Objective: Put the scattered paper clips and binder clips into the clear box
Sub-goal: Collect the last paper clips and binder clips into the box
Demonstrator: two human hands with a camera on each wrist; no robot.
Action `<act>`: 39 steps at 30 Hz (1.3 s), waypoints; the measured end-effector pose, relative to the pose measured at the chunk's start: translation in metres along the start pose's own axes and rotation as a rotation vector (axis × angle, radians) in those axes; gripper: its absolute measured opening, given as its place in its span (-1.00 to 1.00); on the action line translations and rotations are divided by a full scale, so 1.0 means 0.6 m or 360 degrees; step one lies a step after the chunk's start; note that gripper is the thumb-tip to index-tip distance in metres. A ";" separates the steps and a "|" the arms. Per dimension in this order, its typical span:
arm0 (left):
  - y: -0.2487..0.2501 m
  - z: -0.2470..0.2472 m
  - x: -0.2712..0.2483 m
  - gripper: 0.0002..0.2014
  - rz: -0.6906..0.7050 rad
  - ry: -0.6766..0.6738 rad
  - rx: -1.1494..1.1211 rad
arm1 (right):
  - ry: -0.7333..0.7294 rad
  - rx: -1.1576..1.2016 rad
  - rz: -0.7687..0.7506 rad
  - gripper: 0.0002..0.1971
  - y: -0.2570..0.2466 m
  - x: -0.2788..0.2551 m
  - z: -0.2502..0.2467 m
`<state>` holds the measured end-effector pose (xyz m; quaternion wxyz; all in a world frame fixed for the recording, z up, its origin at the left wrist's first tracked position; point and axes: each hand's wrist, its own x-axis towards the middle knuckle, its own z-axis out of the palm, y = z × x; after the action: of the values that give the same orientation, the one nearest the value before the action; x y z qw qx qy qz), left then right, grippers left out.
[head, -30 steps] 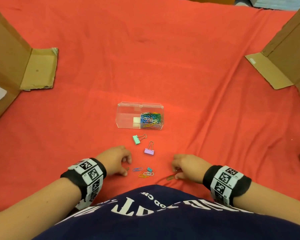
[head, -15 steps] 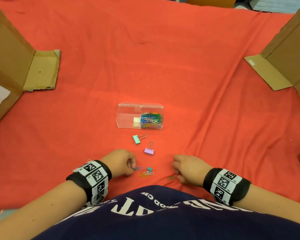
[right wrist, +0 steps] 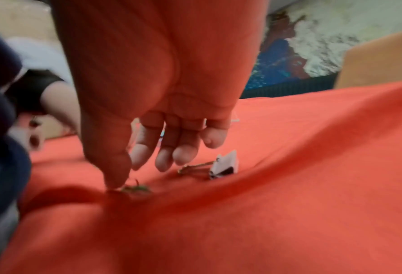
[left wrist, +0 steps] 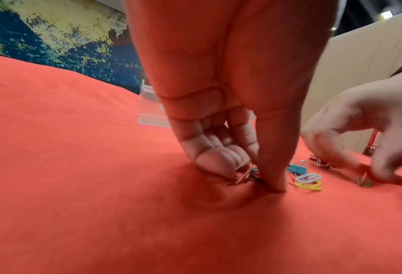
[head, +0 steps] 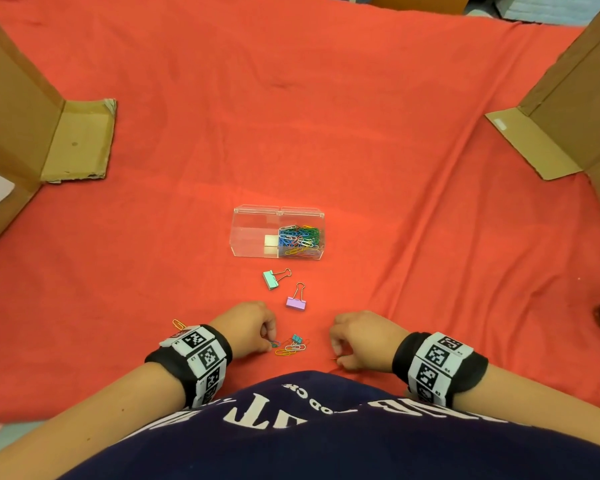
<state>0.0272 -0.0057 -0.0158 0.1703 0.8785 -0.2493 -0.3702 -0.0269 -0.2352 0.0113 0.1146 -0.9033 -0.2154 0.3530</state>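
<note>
Both hands have closed in on loose clips near our body

Since a second ago our left hand slid right and now pinches a paper clip off the red cloth, while our right hand pulled nearer, thumb pressing a green clip, not yet grasped. The clear box sits beyond, well apart; two binder clips wait between.

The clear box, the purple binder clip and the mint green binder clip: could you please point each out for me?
clear box (head: 253, 233), head view, empty left half.
purple binder clip (head: 296, 303), head view, purple body.
mint green binder clip (head: 270, 280), head view, green body.
</note>
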 end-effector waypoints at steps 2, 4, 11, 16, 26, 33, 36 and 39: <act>0.002 -0.001 -0.001 -0.90 0.0008 -0.0040 -0.0013 | -0.0060 -0.0098 0.0017 -0.79 -0.001 0.007 0.004; 0.000 0.001 -0.001 -0.81 -0.0008 -0.0072 -0.0057 | -0.0090 -0.0096 0.0039 -0.85 -0.001 0.008 0.004; 0.002 -0.003 -0.001 -0.77 -0.0027 -0.0131 -0.0167 | -0.0176 -0.0063 0.0072 -0.88 -0.010 0.009 -0.004; 0.010 -0.042 0.000 -0.75 0.0030 0.0043 -0.0231 | 0.0106 0.0229 0.0165 -0.86 -0.014 0.021 -0.041; 0.060 -0.165 0.070 -0.88 0.0025 0.0806 -0.0694 | 0.0944 0.0695 0.0451 -0.97 -0.006 0.102 -0.163; 0.067 -0.174 0.095 -0.81 -0.0069 0.0933 -0.0502 | 0.1026 0.0714 0.0595 -0.80 0.003 0.129 -0.170; 0.061 -0.159 0.077 -0.84 -0.0017 0.0865 -0.0423 | 0.0931 0.0688 0.0509 -0.82 0.000 0.113 -0.153; 0.051 -0.126 0.051 -0.91 0.0008 0.0587 -0.0383 | 0.0565 0.0549 0.0311 -0.85 -0.012 0.086 -0.122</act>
<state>0.0918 -0.0392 0.0323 0.3176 0.9041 -0.1702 -0.2298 0.0551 -0.2089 0.0365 0.2682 -0.9346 -0.0403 0.2300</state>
